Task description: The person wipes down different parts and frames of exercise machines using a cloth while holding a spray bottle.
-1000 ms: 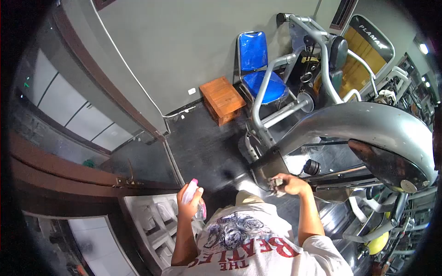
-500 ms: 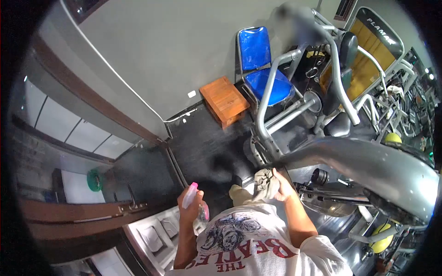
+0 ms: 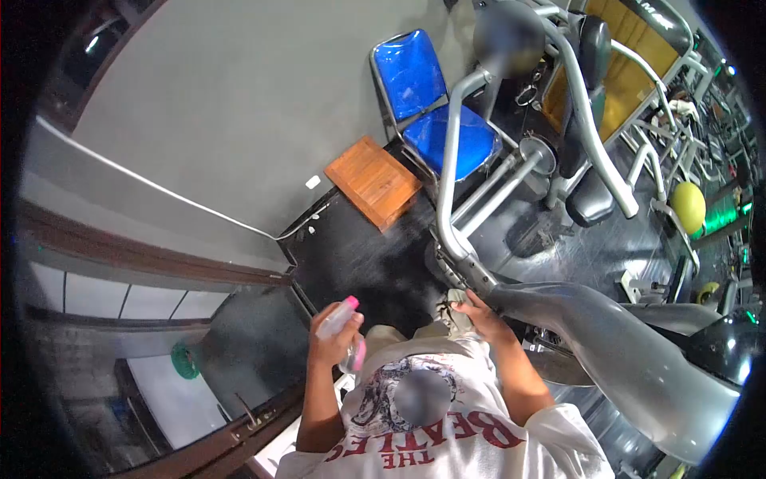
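Note:
My left hand point(image 3: 331, 339) is closed round a clear spray bottle point(image 3: 353, 358) with a pink nozzle tip, held in front of my white printed shirt. A crumpled greyish cloth point(image 3: 453, 313) is gripped in my right hand point(image 3: 479, 316), close to the lower end of a silver machine frame point(image 3: 477, 275). The two hands are apart, one on each side of the shirt front.
A wooden step box point(image 3: 371, 180) and a blue chair point(image 3: 447, 132) stand by the grey wall. Gym machines with silver tubes fill the right, near a yellow ball point(image 3: 687, 207). A brown door frame point(image 3: 255, 431) is at lower left, with a green basket point(image 3: 185, 361) beyond.
The view has turned, and the large silver machine arm now sits lower in it. My right hand has moved slightly left with the cloth. The spray bottle is still in my left hand.

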A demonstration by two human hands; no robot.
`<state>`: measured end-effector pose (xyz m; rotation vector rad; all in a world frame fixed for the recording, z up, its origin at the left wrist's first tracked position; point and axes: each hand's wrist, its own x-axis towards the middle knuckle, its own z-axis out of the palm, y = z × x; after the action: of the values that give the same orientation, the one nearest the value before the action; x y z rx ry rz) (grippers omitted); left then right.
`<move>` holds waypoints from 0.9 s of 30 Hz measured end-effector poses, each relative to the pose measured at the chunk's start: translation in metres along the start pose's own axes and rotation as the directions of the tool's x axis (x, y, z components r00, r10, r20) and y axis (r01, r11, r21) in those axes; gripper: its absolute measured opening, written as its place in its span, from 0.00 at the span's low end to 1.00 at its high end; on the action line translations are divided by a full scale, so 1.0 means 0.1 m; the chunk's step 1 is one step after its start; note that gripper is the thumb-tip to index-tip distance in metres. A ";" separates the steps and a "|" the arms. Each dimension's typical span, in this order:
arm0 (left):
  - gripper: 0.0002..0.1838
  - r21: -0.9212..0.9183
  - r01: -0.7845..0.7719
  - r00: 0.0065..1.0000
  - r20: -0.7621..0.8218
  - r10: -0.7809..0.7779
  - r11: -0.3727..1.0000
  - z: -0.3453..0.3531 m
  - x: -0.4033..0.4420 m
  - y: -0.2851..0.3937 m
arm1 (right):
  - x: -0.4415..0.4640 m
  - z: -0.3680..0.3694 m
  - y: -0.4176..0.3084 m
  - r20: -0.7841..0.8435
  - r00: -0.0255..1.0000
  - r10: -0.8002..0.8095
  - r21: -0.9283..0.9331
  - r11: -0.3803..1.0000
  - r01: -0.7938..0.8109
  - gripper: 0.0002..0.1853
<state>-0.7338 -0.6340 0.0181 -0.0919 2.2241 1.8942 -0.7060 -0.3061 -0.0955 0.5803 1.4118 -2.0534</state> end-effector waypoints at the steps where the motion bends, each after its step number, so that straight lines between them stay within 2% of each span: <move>1: 0.10 -0.034 0.027 0.997 0.069 -0.024 0.999 0.05 0.10 -0.03 | 0.03 -0.09 0.03 -0.022 1.000 -0.018 -0.120 0.993 0.015 0.24; 2: 0.09 0.045 0.054 0.989 0.135 -0.059 0.998 0.09 0.20 -0.04 | 0.05 -0.20 0.10 -0.041 0.998 -0.037 -0.240 0.970 0.027 0.26; 3: 0.09 0.056 -0.014 0.980 0.201 0.003 0.998 0.16 0.31 -0.01 | 0.08 -0.30 0.17 -0.060 0.997 -0.058 -0.354 0.935 0.034 0.27; 4: 0.08 0.039 0.009 0.974 0.225 -0.017 0.999 0.25 0.41 0.11 | 0.08 -0.36 0.23 0.020 0.989 -0.144 -0.316 0.938 0.143 0.29; 5: 0.07 0.024 0.034 0.966 0.255 -0.039 0.999 0.30 0.50 0.22 | 0.10 -0.43 0.30 -0.046 0.991 -0.126 -0.419 0.903 0.096 0.30; 7: 0.09 0.080 -0.105 0.929 0.363 0.070 0.991 0.30 0.76 0.12 | 0.00 -0.38 0.25 -0.190 0.977 -0.098 -0.591 0.806 -0.034 0.32; 8: 0.10 0.108 -0.162 0.910 0.401 0.106 0.981 0.32 0.90 0.10 | 0.11 -0.50 0.49 -0.254 0.966 -0.052 -0.539 0.837 -0.097 0.35; 11: 0.13 0.168 -0.338 0.832 0.513 0.211 0.926 0.34 1.36 -0.04 | 0.12 -0.32 0.48 -0.406 0.913 0.038 -0.377 0.903 -0.205 0.31; 14: 0.14 0.179 -0.511 0.720 0.623 0.305 0.841 0.37 1.82 -0.10 | 0.18 0.03 0.26 -0.461 0.881 -0.108 -0.296 0.955 -0.037 0.31; 18: 0.15 0.048 -0.629 0.544 0.740 0.395 0.776 0.32 2.33 0.04 | 0.43 0.36 0.04 -0.530 0.848 -0.013 -0.256 0.956 -0.145 0.29; 21: 0.15 0.086 -0.523 0.516 0.824 0.234 0.848 0.22 2.68 0.22 | 0.61 0.67 -0.10 -0.581 0.814 0.009 -0.185 0.972 -0.143 0.30; 22: 0.15 0.093 -0.498 0.497 0.845 0.196 0.862 0.20 2.80 0.25 | 0.67 0.76 -0.11 -0.593 0.804 -0.034 -0.222 0.967 -0.122 0.31; 24: 0.16 0.112 -0.444 0.453 0.884 0.115 0.889 0.19 3.05 0.30 | 0.65 1.00 -0.38 -0.626 0.778 0.059 -0.201 0.951 -0.234 0.32; 25: 0.16 0.119 -0.465 0.418 0.903 0.099 0.877 0.20 3.16 0.30 | 0.62 1.10 -0.49 -0.641 0.760 0.108 -0.188 0.938 -0.292 0.33; 27: 0.16 0.126 -0.507 0.340 0.938 0.064 0.853 0.30 3.35 0.28 | 0.64 1.19 -0.41 -0.665 0.736 0.122 -0.132 0.952 -0.277 0.34</move>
<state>-1.0621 -0.5690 -0.0284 1.2329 1.7206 1.0014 -0.7845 -0.4202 -0.0665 1.3837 1.8299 -1.5334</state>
